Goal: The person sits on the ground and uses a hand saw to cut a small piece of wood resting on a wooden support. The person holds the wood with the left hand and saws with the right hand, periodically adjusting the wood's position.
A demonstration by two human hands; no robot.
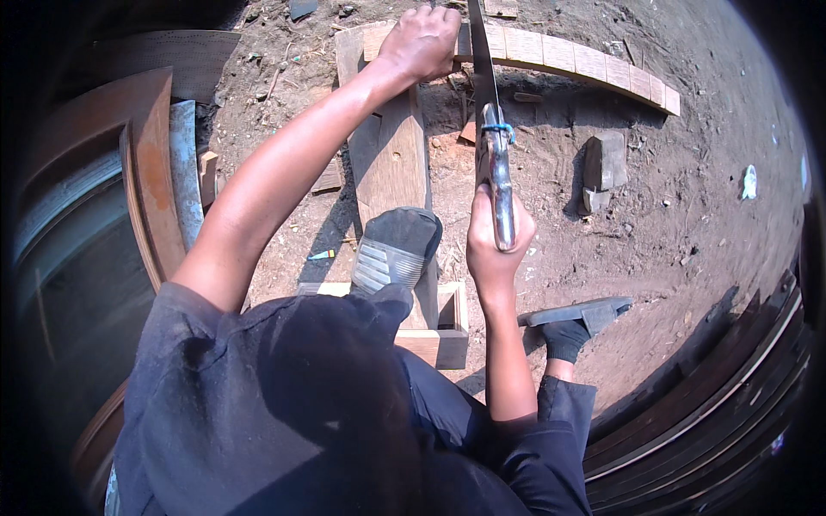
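Observation:
A curved wooden piece (pixel 594 69), crossed by several marks, extends to the right at the top of the view. My left hand (pixel 422 43) is closed over its left part, beside a wide plank (pixel 396 163) beneath it. In my right hand (pixel 501 225) is a hand saw (pixel 497 163), its worn handle wrapped with a blue tie. The saw's blade (pixel 484 73) points away from me and crosses the curved piece just right of my left hand. Whether the teeth are in the wood cannot be made out.
My sandalled foot (pixel 396 249) presses on the plank, near a small wooden frame (pixel 434 344). A wood block (pixel 605 163) stands on the dirt at right. Brown framed panels (pixel 155 172) lean at left. Long dark boards (pixel 714 404) lie at lower right.

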